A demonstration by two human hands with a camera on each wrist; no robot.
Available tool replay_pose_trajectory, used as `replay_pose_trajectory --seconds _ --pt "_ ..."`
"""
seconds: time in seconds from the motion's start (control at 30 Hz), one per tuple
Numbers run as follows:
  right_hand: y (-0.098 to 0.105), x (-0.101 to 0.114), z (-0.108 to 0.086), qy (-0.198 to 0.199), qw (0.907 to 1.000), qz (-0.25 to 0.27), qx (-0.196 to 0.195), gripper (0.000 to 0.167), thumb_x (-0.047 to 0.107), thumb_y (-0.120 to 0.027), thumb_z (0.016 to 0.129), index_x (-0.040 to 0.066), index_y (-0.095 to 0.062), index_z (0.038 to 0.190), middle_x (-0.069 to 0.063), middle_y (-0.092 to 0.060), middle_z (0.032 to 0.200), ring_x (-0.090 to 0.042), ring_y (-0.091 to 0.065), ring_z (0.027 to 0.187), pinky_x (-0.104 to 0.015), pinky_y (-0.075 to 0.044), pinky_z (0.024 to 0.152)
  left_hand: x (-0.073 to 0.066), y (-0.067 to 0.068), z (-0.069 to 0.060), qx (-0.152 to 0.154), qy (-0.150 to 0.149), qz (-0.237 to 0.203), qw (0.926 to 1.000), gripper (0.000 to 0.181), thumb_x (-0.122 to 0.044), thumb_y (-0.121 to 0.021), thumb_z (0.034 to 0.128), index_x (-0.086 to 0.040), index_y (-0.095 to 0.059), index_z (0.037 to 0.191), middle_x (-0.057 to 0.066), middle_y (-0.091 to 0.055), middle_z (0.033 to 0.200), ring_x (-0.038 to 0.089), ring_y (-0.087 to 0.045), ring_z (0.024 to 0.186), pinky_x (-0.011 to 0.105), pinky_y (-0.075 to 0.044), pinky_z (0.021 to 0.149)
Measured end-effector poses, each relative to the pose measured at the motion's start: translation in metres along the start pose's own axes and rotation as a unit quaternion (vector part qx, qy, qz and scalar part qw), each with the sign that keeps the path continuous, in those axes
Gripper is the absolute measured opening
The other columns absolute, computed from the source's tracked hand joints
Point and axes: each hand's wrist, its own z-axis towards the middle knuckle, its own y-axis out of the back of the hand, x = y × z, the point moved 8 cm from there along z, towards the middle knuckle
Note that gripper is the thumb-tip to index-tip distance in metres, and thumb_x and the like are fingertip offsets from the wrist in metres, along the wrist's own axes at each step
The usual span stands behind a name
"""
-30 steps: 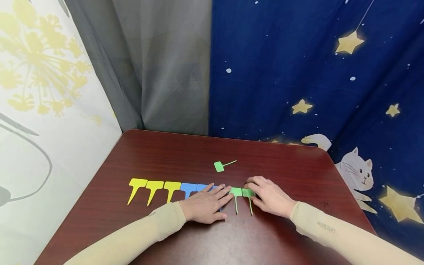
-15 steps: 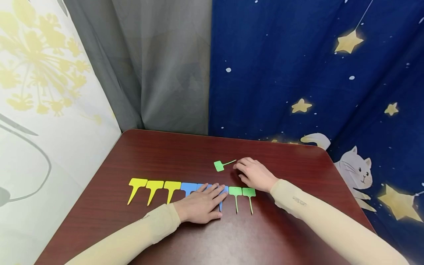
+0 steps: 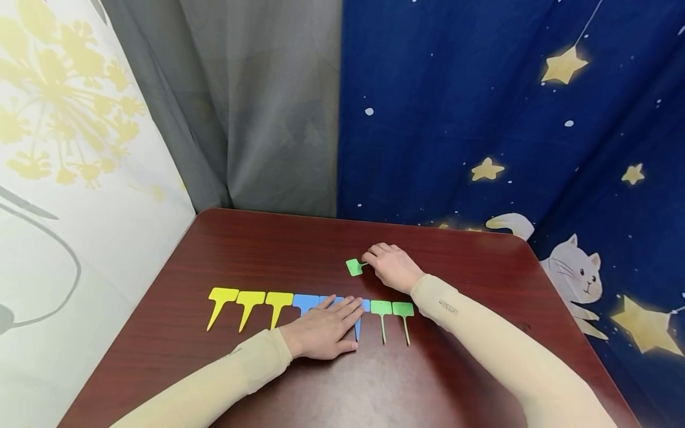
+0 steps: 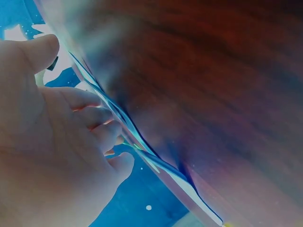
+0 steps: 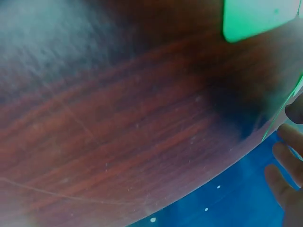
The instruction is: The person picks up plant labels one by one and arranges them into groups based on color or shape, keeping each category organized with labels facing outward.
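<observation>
T-shaped plastic plant labels lie in a row on the table: three yellow labels [image 3: 223, 295], several blue labels [image 3: 306, 302] partly under my left hand, then two green labels [image 3: 381, 307]. My left hand [image 3: 323, 331] rests on the blue labels with its fingers straight. Beyond the row lies a loose green plant label [image 3: 354, 267], its stem pointing right. The right hand [image 3: 395, 266] is at that stem, hiding part of it in the head view. In the right wrist view the thumb [image 5: 294, 109] and fingers stand slightly apart close beside the thin stem [image 5: 273, 125].
The dark red wooden table [image 3: 257, 244] has a rounded far edge. Behind it hang a grey curtain [image 3: 283, 119] and a blue curtain [image 3: 428, 119] with stars. A white patterned curtain [image 3: 80, 238] borders the left side.
My right hand has left the end green label in the row and moved forward and left to the loose green label's stem. The left hand has drawn back slightly, still on the blue labels.
</observation>
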Motion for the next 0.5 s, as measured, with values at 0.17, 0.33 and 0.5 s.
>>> replay_pose_trajectory --seconds 0.17,0.33,0.5 --pt "-0.007 -0.003 0.006 0.003 0.9995 -0.028 0.015 0.028 0.010 -0.077 0.087 0.017 -0.068 0.113 -0.003 -0.068 0.105 -0.022 -0.063 0.101 -0.037 -0.053 0.081 0.001 0.000 0.000 0.000 0.000 0.007 1.0000 0.074 -0.056 -0.042 0.1041 -0.011 -0.025 0.161 0.003 -0.018 0.167 0.020 -0.015 0.153 0.048 -0.014 0.123" --pt "-0.013 0.000 0.005 0.016 0.9985 -0.045 0.027 0.020 0.012 -0.072 0.094 0.017 -0.069 0.112 -0.003 -0.070 0.104 -0.022 -0.065 0.095 -0.037 -0.054 0.080 0.001 -0.002 0.002 0.002 0.000 0.019 0.9998 0.074 -0.056 -0.041 0.1042 -0.012 -0.026 0.161 0.002 -0.018 0.167 0.019 -0.016 0.153 0.047 -0.013 0.123" --pt "-0.010 0.002 0.004 0.021 0.9987 -0.039 0.027 0.020 0.010 -0.072 0.094 0.016 -0.070 0.113 -0.003 -0.070 0.104 -0.022 -0.065 0.094 -0.037 -0.055 0.081 0.001 -0.002 0.003 0.008 0.005 0.025 0.9996 0.073 -0.056 -0.041 0.1042 -0.012 -0.026 0.161 0.002 -0.019 0.167 0.019 -0.016 0.153 0.046 -0.014 0.123"
